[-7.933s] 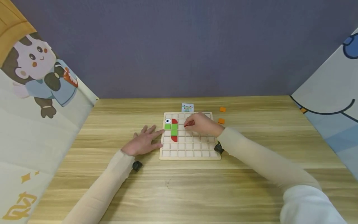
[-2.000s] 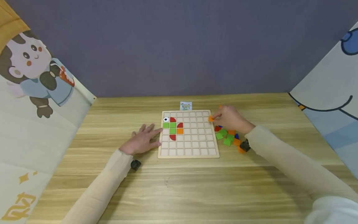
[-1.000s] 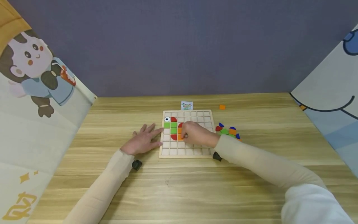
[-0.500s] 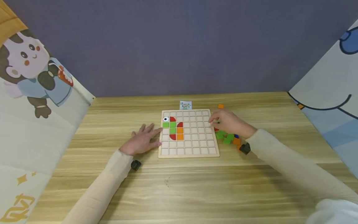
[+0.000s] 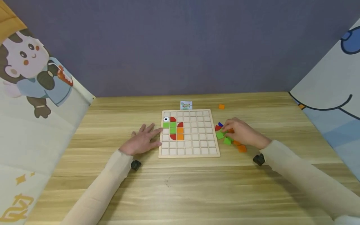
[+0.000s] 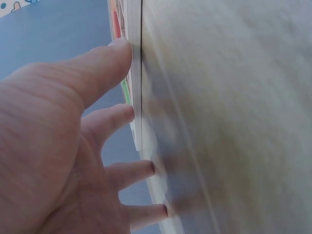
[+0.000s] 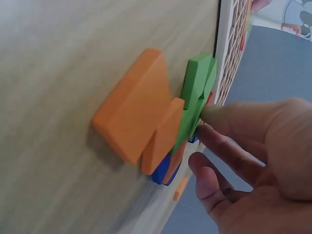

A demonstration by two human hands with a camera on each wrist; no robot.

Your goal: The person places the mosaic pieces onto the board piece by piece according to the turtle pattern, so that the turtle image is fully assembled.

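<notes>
My left hand (image 5: 140, 142) lies with spread fingers on the table, its fingertips at the left edge of the wooden grid board (image 5: 198, 154). In the board's left part sit an eye tile (image 5: 166, 119), green squares (image 5: 172, 130), red quarter-circle tiles (image 5: 173, 137) and two orange squares (image 5: 180, 137). To the right of the board, my right hand (image 5: 240, 132) is over a small pile, thumb and forefinger touching a green square tile (image 7: 187, 124). Whether they pinch it cannot be told. The other right fingers are bent, off the table.
A small picture card (image 5: 186, 105) lies behind the board. One orange tile (image 5: 221, 106) lies apart at the back right. The pile also has orange tiles (image 5: 242, 148), a red tile (image 5: 217, 127) and a blue tile (image 5: 220, 124). A dark wall (image 5: 180, 50) rises behind the table.
Since the oldest frame, a red quarter-circle and two orange squares have been set into the board. My right hand has moved off the board to the pile. My left hand has stayed put.
</notes>
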